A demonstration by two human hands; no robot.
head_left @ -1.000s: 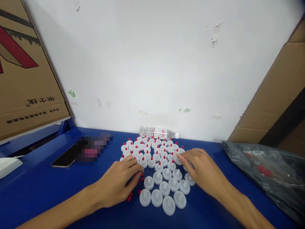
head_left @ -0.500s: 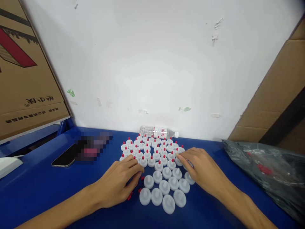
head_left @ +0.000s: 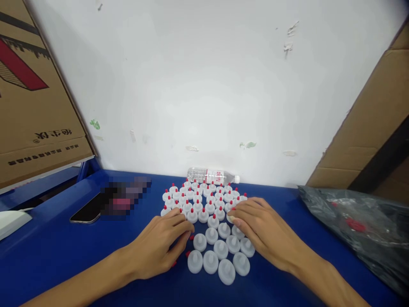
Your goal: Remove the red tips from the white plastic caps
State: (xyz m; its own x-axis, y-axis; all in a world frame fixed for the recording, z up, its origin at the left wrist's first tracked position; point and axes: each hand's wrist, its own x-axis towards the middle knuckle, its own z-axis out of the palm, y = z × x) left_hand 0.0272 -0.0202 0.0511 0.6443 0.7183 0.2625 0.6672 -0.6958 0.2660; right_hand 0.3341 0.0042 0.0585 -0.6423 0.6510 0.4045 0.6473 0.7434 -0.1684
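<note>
Several round white nozzle lids [head_left: 203, 215] stand in a cluster on the blue table, their spouts topped with small red tip caps [head_left: 214, 216]. Nearer me, several lids [head_left: 211, 262] have bare white spouts. My left hand [head_left: 161, 243] rests at the cluster's left side with fingers curled in; what they hold, if anything, is hidden. Loose red tip caps [head_left: 191, 237] lie beside and partly under it. On the right, my right hand [head_left: 260, 230] reaches over the cluster, thumb and forefinger closed at the top of one lid [head_left: 229, 218], covering its red tip cap.
A clear plastic bottle [head_left: 212, 175] lies against the white wall behind the lids. To the left are a phone [head_left: 85, 209], a blurred-out item and a white device [head_left: 12, 221]. A grey plastic bag [head_left: 351, 226] lies at right. Cardboard [head_left: 41, 102] stands on both sides.
My right hand has moved left and slightly toward me, from one capped lid to another, and now covers part of a bare lid. My left hand has stayed almost still.
</note>
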